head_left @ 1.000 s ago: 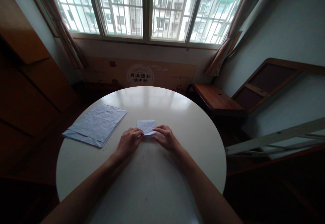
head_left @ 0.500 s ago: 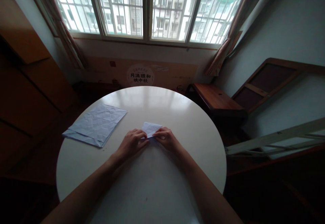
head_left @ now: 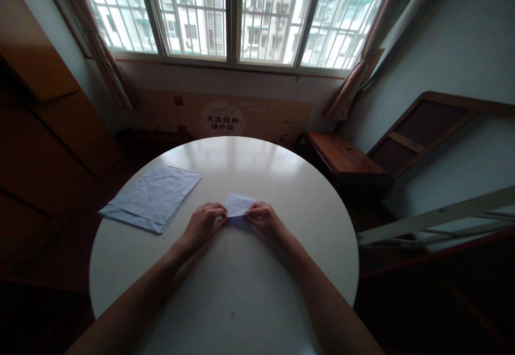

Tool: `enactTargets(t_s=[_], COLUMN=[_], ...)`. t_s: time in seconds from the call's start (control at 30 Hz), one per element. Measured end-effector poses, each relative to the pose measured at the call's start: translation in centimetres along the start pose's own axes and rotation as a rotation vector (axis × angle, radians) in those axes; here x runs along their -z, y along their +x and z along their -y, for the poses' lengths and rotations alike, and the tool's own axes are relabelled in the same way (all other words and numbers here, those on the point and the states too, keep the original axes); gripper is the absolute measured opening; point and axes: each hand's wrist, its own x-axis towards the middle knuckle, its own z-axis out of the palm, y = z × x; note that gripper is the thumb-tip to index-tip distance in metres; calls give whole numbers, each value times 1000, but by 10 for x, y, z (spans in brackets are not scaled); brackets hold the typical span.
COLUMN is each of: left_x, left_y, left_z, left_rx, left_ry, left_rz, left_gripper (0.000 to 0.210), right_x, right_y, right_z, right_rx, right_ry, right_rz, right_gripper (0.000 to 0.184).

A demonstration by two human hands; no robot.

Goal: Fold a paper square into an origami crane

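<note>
Pinching a small folded paper (head_left: 240,203) by its near side, a left hand (head_left: 206,223) and a right hand (head_left: 266,221) face each other over a round white tabletop (head_left: 225,290), about midway between its left and right edges and short of the far edge. Each hand's fingertips close narrowly on the paper, one at either end. An uneven pull could skew the fold; too tight a grip could crumple or tear it; a slackened pinch could let it spring open. The paper's far side runs left to right, its right end slightly farther from the tabletop's far edge. It looks wider that way, though fingers cover the near corners, leaving the long axis uncertain. Creased sheets (head_left: 155,197) lie at the left edge, well apart.
</note>
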Motion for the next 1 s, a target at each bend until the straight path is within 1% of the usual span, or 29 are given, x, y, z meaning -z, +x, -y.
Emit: enactTargets(t_s=[0.17,0.47,0.53,0.63,0.7,0.83,0.9,1.0], left_x=[2,6,7,7,5,-2,-6,-9], left_y=[0,1,1,2,3,3,3,2], left_z=[4,10,12,13,10,0,-3,-4], left_rx=[0,54,87,128,107,-19,-27,4], left_ry=[-8,44,53,45,15,-67,-62,-21], left_rz=[-7,-23,-39,-99,-119,-47,-18,3], left_gripper=[7,13,13,12,12,10,9,10], right_x=[3,7,7,7,7,7,7,6], right_y=[1,0,0,0,0,0,0,0], right_z=[0,-1,-1,-1,-1,0,1,1], right_rx=[-26,-90,-94,-94,-96,-91,-91,-102], right_ry=[-11,-1,-1,-6,-18,-15,-8,-3], right_rz=[-12,-14,-16,-10,-8,-12,-17,-25], right_gripper=[12,10,10,10,9,9,8,8])
